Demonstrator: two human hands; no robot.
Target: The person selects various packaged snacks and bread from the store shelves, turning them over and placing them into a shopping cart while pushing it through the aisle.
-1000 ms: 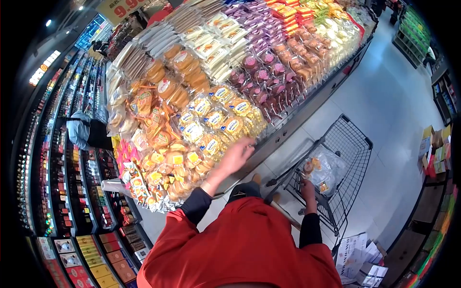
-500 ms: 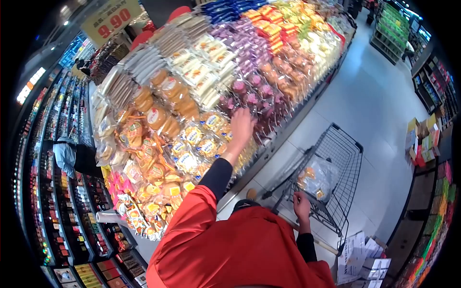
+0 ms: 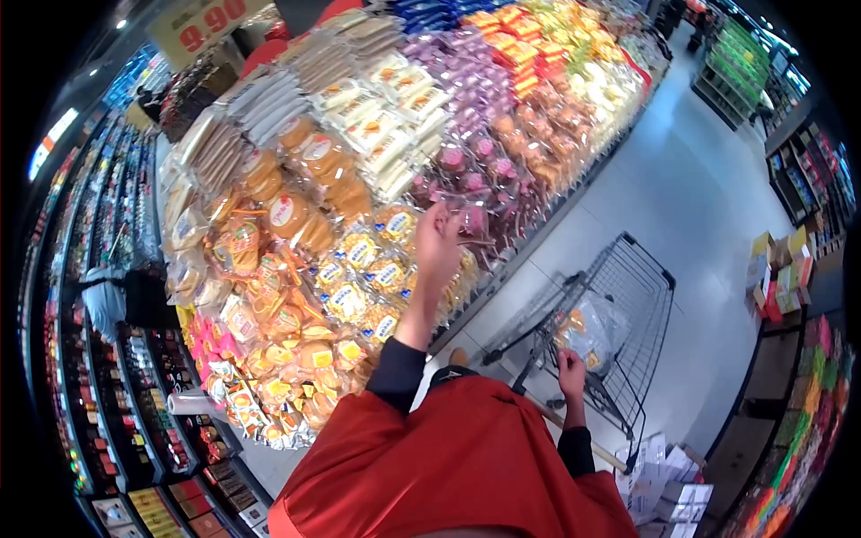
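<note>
My left hand (image 3: 438,235) is over the display, its fingers closed on the edge of a clear packet (image 3: 473,218) with a pink and dark content. Similar pink-topped packets (image 3: 484,151) lie just beyond it, and yellow-and-blue labelled packets (image 3: 361,251) are nearer to me. Beside the shopping cart (image 3: 647,318), my right hand (image 3: 570,366) has its fingers drawn together; what they hold, if anything, is too small to tell. A clear plastic bag (image 3: 603,330) with orange items inside rests in the cart, close to that hand.
The display's edge (image 3: 552,220) runs diagonally along the tiled aisle. Stocked shelves (image 3: 99,359) line the left, with a person (image 3: 106,303) near them. Open cartons (image 3: 782,273) stand at the right; white boxes (image 3: 668,489) are at the lower right. A price sign (image 3: 202,29) hangs upper left.
My left hand has drawn back slightly from the pink-topped packets, and a packet now shows at its fingertips. My right hand stays beside the cart. The view has shifted a little.
</note>
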